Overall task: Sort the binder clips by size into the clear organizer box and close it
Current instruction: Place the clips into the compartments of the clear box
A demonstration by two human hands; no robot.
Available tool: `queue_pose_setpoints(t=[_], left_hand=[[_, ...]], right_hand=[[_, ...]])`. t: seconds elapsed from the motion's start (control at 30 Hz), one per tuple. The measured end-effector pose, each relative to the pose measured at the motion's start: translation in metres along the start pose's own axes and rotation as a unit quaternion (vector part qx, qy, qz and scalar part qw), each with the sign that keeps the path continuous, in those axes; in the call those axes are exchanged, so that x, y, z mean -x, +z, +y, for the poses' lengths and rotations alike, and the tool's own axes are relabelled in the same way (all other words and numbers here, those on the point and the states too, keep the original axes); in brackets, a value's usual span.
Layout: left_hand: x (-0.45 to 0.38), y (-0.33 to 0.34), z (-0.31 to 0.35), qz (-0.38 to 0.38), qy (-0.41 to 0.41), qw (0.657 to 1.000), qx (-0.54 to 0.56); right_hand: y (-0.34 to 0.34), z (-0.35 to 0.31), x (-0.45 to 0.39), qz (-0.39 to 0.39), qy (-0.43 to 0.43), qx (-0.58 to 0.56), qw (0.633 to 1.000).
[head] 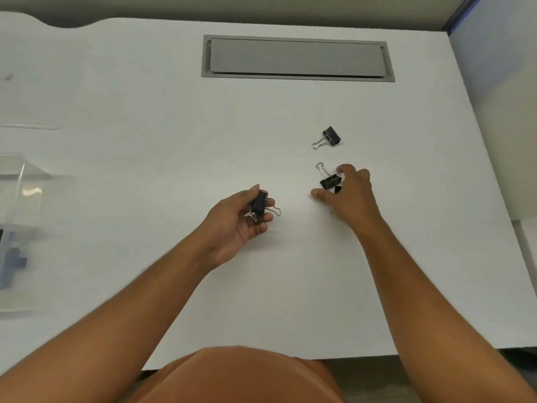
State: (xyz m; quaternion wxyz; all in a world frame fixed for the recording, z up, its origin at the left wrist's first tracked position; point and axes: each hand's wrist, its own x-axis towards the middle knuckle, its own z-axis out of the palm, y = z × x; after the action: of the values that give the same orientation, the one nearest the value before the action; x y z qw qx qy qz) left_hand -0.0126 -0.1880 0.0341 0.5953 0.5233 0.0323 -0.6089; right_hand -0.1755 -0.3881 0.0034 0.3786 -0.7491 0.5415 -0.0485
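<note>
Left hand grips one binder clip; right hand, fingers spread, partly hides another clip.

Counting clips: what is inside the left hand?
The left hand holds one black binder clip, wire handles sticking out. Fingers cover part of it; any second clip there is hidden.

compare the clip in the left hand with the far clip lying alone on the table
The left hand holds its clip off the table; the far clip lies untouched. The held clip's handles splay apart; the far clip's lie together, pointing left. Both are black with silver wire handles.
</note>
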Motion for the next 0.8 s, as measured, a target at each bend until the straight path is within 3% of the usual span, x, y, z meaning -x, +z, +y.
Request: queue_pose_setpoints(t=[0.23, 0.33, 0.47, 0.63, 0.7, 0.8], left_hand=[[0.024, -0.023, 0.006, 0.0, 0.002, 1.0, -0.024], [0.037, -0.038, 0.013, 0.011, 0.007, 1.0, -0.021], [0.06, -0.067, 0.025, 0.025, 0.021, 0.999, 0.008], [0.093, -0.109, 0.048, 0.069, 0.058, 0.996, 0.025], [0.11, -0.136, 0.06, 0.086, 0.075, 0.993, 0.042], [0.139, -0.179, 0.077, 0.136, 0.11, 0.982, 0.07]], right_hand=[[0.012, -0.005, 0.007, 0.025, -0.014, 0.004, 1.0], [0.023, -0.016, 0.016, -0.01, 0.052, -0.162, 0.985], [0.046, -0.055, 0.052, -0.146, 0.146, -0.449, 0.869], [0.1, -0.108, 0.108, -0.323, 0.159, -0.523, 0.773], [0.128, -0.137, 0.127, -0.36, 0.154, -0.511, 0.766], [0.169, -0.186, 0.156, -0.374, 0.118, -0.418, 0.82]])
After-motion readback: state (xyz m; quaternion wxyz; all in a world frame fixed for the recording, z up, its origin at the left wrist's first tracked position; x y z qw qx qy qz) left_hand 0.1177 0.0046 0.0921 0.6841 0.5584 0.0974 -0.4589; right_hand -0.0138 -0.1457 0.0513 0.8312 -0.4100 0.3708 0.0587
